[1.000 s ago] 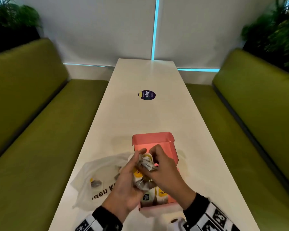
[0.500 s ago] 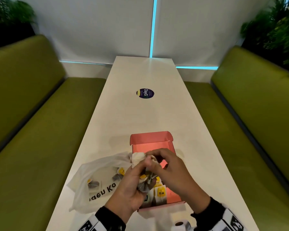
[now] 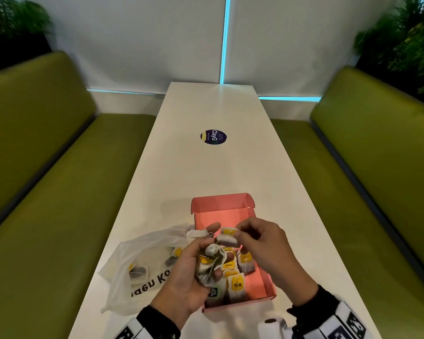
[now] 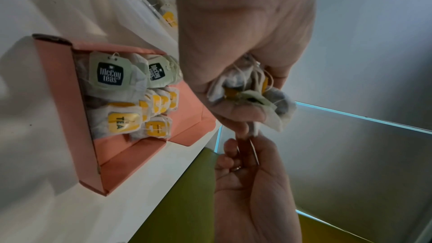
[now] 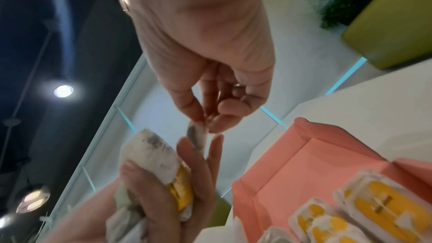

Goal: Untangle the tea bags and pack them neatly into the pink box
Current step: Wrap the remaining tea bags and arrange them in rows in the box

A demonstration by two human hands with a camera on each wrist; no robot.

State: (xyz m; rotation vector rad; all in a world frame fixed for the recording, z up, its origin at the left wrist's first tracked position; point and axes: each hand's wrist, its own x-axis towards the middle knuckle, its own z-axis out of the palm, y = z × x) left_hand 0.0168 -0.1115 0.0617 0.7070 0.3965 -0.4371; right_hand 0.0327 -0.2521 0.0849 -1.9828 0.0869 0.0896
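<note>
My left hand (image 3: 194,263) grips a tangled bunch of tea bags (image 3: 212,261) just above the near left part of the open pink box (image 3: 267,280). The same bunch (image 4: 252,91) shows in the left wrist view, strings wound through it. My right hand (image 3: 257,241) pinches a single tea bag (image 3: 227,237) with a yellow tag, held a little right of the bunch over the box; the right wrist view shows the pinched tea bag (image 5: 198,136). Several tea bags (image 4: 131,99) with yellow and green tags stand in rows at the box's near end.
A white plastic bag (image 3: 142,267) with a few more tea bags lies left of the box on the long white table (image 3: 206,172). A round dark sticker (image 3: 213,137) sits farther up the table. Green benches (image 3: 47,192) run along both sides.
My right hand has drawn one tea bag out of the bunch and moved slightly right, away from my left hand. The left hand still holds the bunch.
</note>
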